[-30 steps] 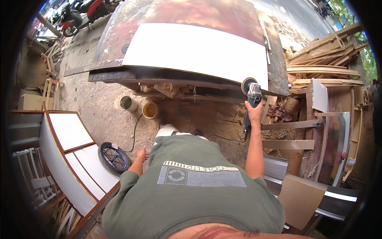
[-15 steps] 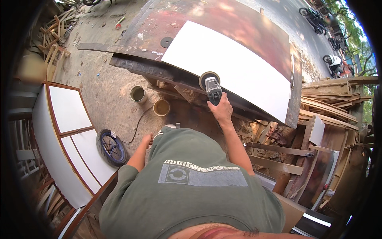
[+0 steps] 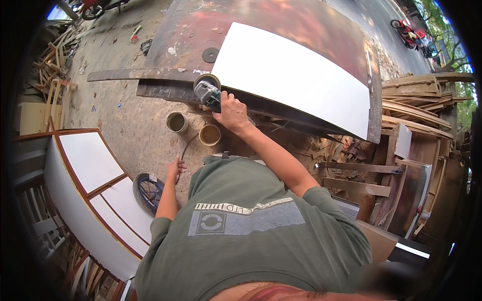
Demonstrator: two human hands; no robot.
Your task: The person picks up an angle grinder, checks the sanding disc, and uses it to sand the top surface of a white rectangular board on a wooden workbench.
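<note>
- Left hand [image 3: 174, 169]: hangs low beside the green shirt [image 3: 251, 236], above the ground; fingers loosely curled, holding nothing (a dark cable runs just beside them).
- Two round cans [image 3: 209, 134] stand on the ground between the hands.
- Right hand [image 3: 232, 113]: arm extended, fingers clamped around the body of the angle grinder [image 3: 207, 91].
- Grinder disc sits beyond the fingers, at the near edge of the surface [image 3: 281, 30], just left of the white panel [image 3: 296, 80] lying on it.

Two tins [image 3: 193, 128] on the ground below the board [image 3: 296, 80], framed panel [image 3: 95, 185] left.
</note>
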